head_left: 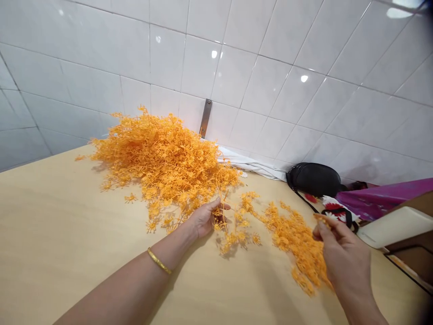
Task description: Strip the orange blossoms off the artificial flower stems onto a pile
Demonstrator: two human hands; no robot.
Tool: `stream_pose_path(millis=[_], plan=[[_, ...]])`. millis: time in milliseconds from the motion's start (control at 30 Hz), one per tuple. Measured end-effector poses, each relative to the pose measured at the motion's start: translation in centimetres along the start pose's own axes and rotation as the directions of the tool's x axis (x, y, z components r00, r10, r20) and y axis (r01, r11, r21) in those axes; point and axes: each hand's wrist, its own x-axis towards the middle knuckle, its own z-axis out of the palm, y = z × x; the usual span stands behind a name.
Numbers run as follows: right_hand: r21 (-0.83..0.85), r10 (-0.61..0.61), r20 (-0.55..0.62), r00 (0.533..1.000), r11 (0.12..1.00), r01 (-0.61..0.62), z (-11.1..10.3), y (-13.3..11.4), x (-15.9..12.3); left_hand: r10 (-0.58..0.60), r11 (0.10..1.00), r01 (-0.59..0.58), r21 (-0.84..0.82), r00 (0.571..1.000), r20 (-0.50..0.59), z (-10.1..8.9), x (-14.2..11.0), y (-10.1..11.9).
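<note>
A large heap of orange plastic flower sprigs (162, 153) rises on the table, left of centre. At its lower right edge my left hand (204, 219) has its fingers curled round a thin-stemmed orange flower sprig (219, 221), whose small blooms hang by the fingers. My right hand (345, 250) pinches a small orange flower piece (321, 218) between thumb and fingertips. It hovers over the right end of a second, flatter pile of small orange flowers (291, 234). A few loose blooms (237, 239) lie between the two piles, near my left hand.
The pale wooden table (67, 216) meets a white tiled wall (237, 81). White cloth (253, 166) lies along the back edge. To the right are a black bag (316, 178), purple cloth (389, 196) and a cream tube or bottle (399, 225). A metal strip (205, 118) is fixed to the wall.
</note>
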Motion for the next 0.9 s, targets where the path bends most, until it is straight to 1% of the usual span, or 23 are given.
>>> stream_pose_path(millis=[33,67,100,133,167,200,233,300,367,400,433,467,500,533,633,700,733,800,867,900], plan=[[-0.220,-0.017,0.094,0.995,0.975,0.038,-1.0,1.3,-0.1,0.003,1.000,-0.003,-0.015,1.000,0.003,0.0,0.0,0.0],[-0.378,-0.027,0.185,0.982,0.921,0.096,-1.8,2.5,-0.3,0.004,1.000,-0.004,-0.031,1.000,0.007,-0.1,0.1,0.0],[-0.488,-0.035,0.241,0.970,0.860,0.152,-2.3,3.3,-0.6,0.003,0.999,-0.002,-0.047,1.000,0.011,-0.1,0.1,-0.1],[-0.543,-0.056,0.289,0.956,0.812,0.212,-2.5,3.8,-0.9,-0.002,0.998,0.003,-0.059,1.000,0.016,-0.2,0.2,-0.2],[-0.547,-0.089,0.327,0.941,0.794,0.265,-2.4,3.6,-1.5,-0.005,0.998,0.006,-0.068,1.000,0.023,-0.3,0.2,-0.2],[-0.514,-0.131,0.357,0.925,0.799,0.311,-2.0,2.9,-2.2,0.000,0.997,0.003,-0.075,0.999,0.034,-0.3,0.3,-0.3],[-0.441,-0.177,0.379,0.908,0.828,0.345,-1.4,1.7,-3.1,0.009,0.997,-0.005,-0.081,0.999,0.052,-0.4,0.3,-0.4],[-0.276,-0.242,0.424,0.873,0.883,0.379,0.6,-1.8,-5.3,0.031,0.995,-0.021,-0.094,0.994,0.104,-0.4,0.3,-0.7],[-0.129,-0.305,0.490,0.817,0.901,0.414,3.0,-5.2,-7.6,0.052,0.994,-0.037,-0.103,0.988,0.143,-0.3,0.2,-0.9],[-0.091,-0.336,0.522,0.784,0.892,0.443,4.2,-6.4,-8.6,0.063,0.993,-0.047,-0.105,0.987,0.150,-0.2,0.2,-1.0],[-0.078,-0.339,0.558,0.758,0.887,0.454,5.3,-7.3,-9.5,0.076,0.993,-0.061,-0.105,0.986,0.149,-0.1,0.2,-1.1],[-0.072,-0.336,0.574,0.747,0.887,0.455,6.3,-7.7,-10.1,0.086,0.992,-0.072,-0.101,0.986,0.144,-0.1,0.1,-1.1],[-0.075,-0.323,0.589,0.741,0.891,0.448,7.1,-7.6,-10.4,0.090,0.993,-0.078,-0.093,0.986,0.138,0.0,0.1,-1.2],[-0.081,-0.302,0.595,0.745,0.899,0.430,7.8,-7.3,-10.4,0.090,0.994,-0.080,-0.079,0.987,0.131,0.1,0.1,-1.2],[-0.108,-0.256,0.555,0.791,0.921,0.373,8.7,-5.6,-9.0,0.085,0.996,-0.084,-0.020,0.993,0.081,0.1,0.3,-1.1],[-0.156,-0.261,0.516,0.816,0.908,0.389,8.9,-4.7,-7.7,0.095,0.995,-0.096,0.025,0.994,0.054,0.1,0.3,-1.0],[-0.203,-0.274,0.507,0.817,0.884,0.422,9.0,-4.5,-7.1,0.096,0.994,-0.099,0.041,0.994,0.060,0.1,0.3,-0.9],[-0.333,-0.317,0.509,0.800,0.785,0.522,9.2,-4.3,-6.3,0.073,0.995,-0.080,0.059,0.992,0.104,0.0,0.2,-0.8],[-0.443,-0.353,0.543,0.762,0.650,0.617,9.3,-4.4,-6.1,0.041,0.997,-0.048,0.054,0.991,0.131,0.0,0.2,-0.6],[-0.465,-0.360,0.570,0.739,0.600,0.651,9.3,-4.5,-6.2,0.027,0.999,-0.032,0.038,0.992,0.126,0.0,0.1,-0.5]])
